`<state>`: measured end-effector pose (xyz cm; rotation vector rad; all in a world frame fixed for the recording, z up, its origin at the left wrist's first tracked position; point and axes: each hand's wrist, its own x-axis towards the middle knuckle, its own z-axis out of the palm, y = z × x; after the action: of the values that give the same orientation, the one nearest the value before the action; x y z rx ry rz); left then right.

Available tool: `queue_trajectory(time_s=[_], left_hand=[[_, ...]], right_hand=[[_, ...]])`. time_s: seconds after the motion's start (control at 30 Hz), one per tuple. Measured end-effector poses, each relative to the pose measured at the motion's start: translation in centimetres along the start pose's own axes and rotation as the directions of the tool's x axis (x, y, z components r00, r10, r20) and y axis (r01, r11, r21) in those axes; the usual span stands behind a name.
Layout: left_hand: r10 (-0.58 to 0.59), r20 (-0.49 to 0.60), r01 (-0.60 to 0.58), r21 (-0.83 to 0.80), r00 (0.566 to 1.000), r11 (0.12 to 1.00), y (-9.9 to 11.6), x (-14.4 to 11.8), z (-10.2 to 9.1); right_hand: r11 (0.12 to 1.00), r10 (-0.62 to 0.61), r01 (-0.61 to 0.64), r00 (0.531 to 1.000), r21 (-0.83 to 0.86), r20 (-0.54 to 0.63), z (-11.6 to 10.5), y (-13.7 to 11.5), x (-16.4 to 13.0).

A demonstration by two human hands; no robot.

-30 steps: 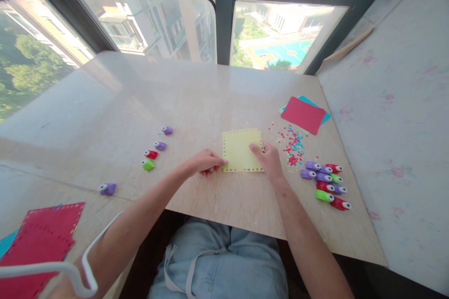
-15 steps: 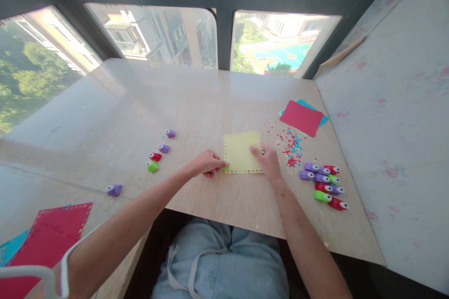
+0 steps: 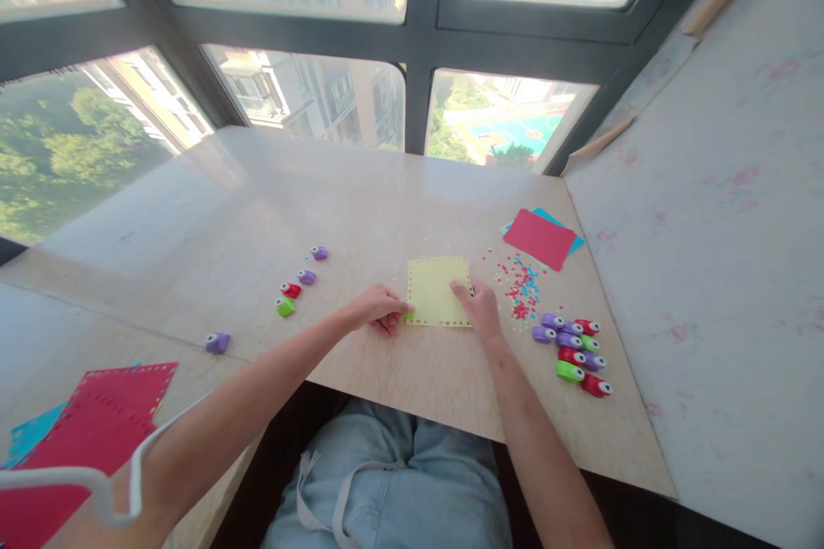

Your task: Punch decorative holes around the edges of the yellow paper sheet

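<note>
Head view shows a yellow sheet (image 3: 436, 302) with a punched border lying flat near the table's (image 3: 360, 189) front edge. The left hand (image 3: 378, 309) is curled shut on something small and green at the sheet's left edge, probably a punch, though I cannot tell. The right hand (image 3: 480, 305) presses flat on its right side, fingers loose. If that pressing hand slips, the sheet could skew and spoil the border spacing. Confetti (image 3: 518, 285) just beside it might slide underneath.
</note>
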<state>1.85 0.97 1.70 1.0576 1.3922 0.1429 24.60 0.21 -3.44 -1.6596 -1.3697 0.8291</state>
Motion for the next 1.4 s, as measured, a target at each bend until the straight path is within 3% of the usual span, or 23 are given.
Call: queue_trajectory(time_s=[0.33, 0.53, 0.67, 0.8, 0.87, 0.93, 1.0, 1.07, 1.2, 1.27, 1.4], left_hand=[[0.119, 0.005, -0.118, -0.052, 0.993, 0.992, -1.5, 0.2, -0.4], [0.204, -0.162, -0.222, -0.103, 0.966, 0.97, -2.1, -0.3, -0.1], [0.338, -0.357, -0.372, -0.028, 0.871, 0.928, -3.6, -0.9, 0.5], [0.442, -0.6, -0.472, 0.12, 0.666, 0.873, -5.5, -1.1, 1.4], [0.531, -0.635, -0.492, 0.26, 0.561, 0.831, -6.0, -1.0, 1.9], [0.623, -0.596, -0.458, 0.426, 0.507, 0.78, -6.1, -0.8, 2.4], [0.681, -0.522, -0.374, 0.577, 0.513, 0.726, -5.8, -0.6, 2.8], [0.688, -0.476, -0.285, 0.667, 0.547, 0.688, -5.4, -0.4, 3.1], [0.629, -0.514, -0.209, 0.654, 0.583, 0.727, -5.0, -0.3, 3.3], [0.616, -0.55, -0.251, 0.597, 0.564, 0.762, -5.2, -0.3, 3.1], [0.583, -0.653, -0.428, 0.405, 0.484, 0.808, -6.5, -0.5, 3.0]], right_hand=[[0.999, -0.034, 0.034, 0.999, 0.039, -0.001, -0.1, 0.5, -0.1], [0.994, -0.029, 0.032, 0.999, 0.103, -0.03, -0.6, 0.8, -0.3], [0.99, -0.025, 0.03, 0.999, 0.137, -0.036, -0.7, 0.9, -0.4], [0.987, -0.026, 0.033, 0.999, 0.155, -0.046, -0.7, 0.9, -0.5], [0.988, -0.02, 0.029, 0.998, 0.153, -0.059, -0.7, 0.9, -0.6], [0.989, -0.023, 0.035, 0.996, 0.145, -0.084, -0.7, 1.0, -0.7], [0.987, -0.035, 0.05, 0.994, 0.15, -0.102, -0.7, 1.0, -0.9], [0.983, -0.042, 0.06, 0.993, 0.172, -0.106, -0.7, 1.1, -1.0], [0.977, -0.03, 0.054, 0.993, 0.208, -0.117, -0.7, 1.0, -1.2], [0.976, -0.03, 0.057, 0.991, 0.209, -0.128, -0.7, 1.0, -1.3], [0.981, -0.046, 0.075, 0.986, 0.177, -0.159, -0.7, 1.0, -1.5]])
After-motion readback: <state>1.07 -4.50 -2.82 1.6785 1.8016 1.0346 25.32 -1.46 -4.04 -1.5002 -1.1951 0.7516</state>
